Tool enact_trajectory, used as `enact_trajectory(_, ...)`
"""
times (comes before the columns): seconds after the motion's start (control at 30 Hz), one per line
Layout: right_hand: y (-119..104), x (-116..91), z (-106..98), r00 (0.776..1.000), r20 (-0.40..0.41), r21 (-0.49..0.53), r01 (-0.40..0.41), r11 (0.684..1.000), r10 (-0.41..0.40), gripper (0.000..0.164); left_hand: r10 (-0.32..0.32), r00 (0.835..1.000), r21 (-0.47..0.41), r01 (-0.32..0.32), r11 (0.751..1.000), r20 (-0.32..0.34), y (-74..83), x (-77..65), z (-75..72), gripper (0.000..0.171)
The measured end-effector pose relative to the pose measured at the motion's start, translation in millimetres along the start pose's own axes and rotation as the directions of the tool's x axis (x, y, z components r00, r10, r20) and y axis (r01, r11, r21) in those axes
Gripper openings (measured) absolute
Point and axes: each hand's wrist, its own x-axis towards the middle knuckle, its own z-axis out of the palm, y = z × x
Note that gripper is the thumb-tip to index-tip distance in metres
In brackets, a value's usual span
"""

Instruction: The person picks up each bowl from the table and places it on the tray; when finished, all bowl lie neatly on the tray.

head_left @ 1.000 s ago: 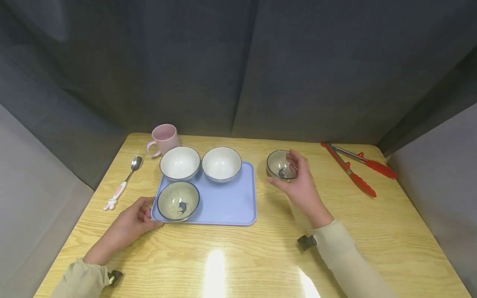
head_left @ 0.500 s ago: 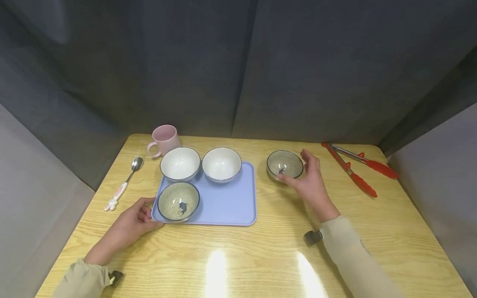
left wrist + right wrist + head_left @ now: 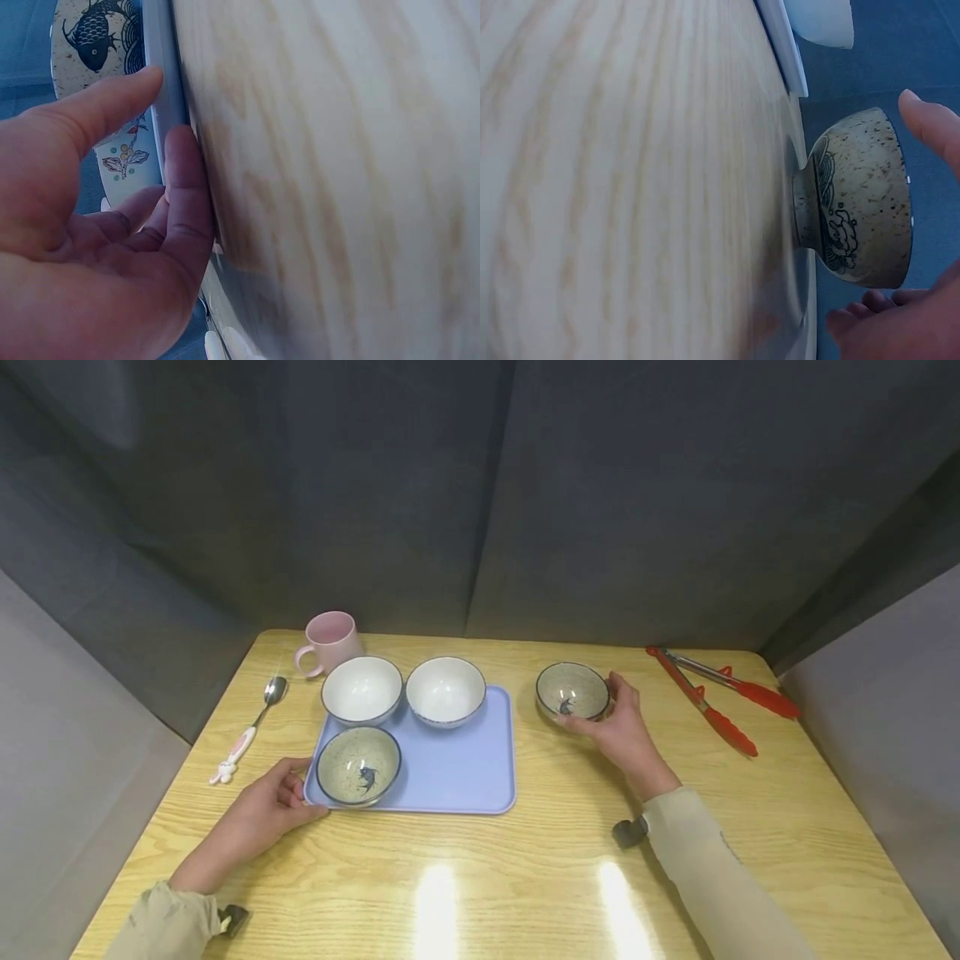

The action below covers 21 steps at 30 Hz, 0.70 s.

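On the table, a blue-lilac tray (image 3: 457, 768) carries two white bowls, the left (image 3: 363, 691) and the right (image 3: 446, 692), and a speckled bowl with a fish drawing (image 3: 358, 766). My left hand (image 3: 262, 806) holds the tray's near left corner, thumb along the front edge and fingers at the side; in the left wrist view the thumb and a finger (image 3: 184, 165) meet the rim. Right of the tray stands a smaller speckled bowl (image 3: 572, 692). My right hand (image 3: 624, 731) spreads around its near right side; in the right wrist view a gap shows between thumb (image 3: 934, 127) and bowl (image 3: 866, 199).
A pink mug (image 3: 332, 643) stands behind the left white bowl. A spoon with a white rabbit handle (image 3: 242, 743) lies left of the tray. Red-tipped tongs (image 3: 705, 693) lie spread at the back right. Dark cloth (image 3: 480, 502) hangs behind the table (image 3: 525, 885).
My right hand has drawn back to the right from over the small bowl, and its fingers have then lowered slightly beside the rim. The left hand and the tray stay in place.
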Motion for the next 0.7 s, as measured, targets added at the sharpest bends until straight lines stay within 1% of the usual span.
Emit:
enact_trajectory(0.27, 5.0, 5.8, 1.5, 0.999, 0.05, 0.051, -0.013, 0.999, 0.01, 0.14, -0.002, 1.0, -0.012, 0.002, 1.0, -0.002, 0.9, -1.1, 0.0, 0.081)
enact_trajectory(0.5, 9.0, 9.7, 3.0, 0.999, 0.047, 0.013, -0.013, 1.0, 0.012, 0.142, 0.01, 1.0, -0.011, -0.01, 1.0, -0.005, -0.5, -0.8, 0.5, 0.082)
enact_trajectory(0.7, 10.4, 11.0, 4.6, 0.999, 0.044, -0.014, -0.009, 1.0, 0.01, 0.142, 0.004, 1.0, -0.006, -0.004, 1.0, -0.006, -1.2, -0.4, 0.5, 0.082)
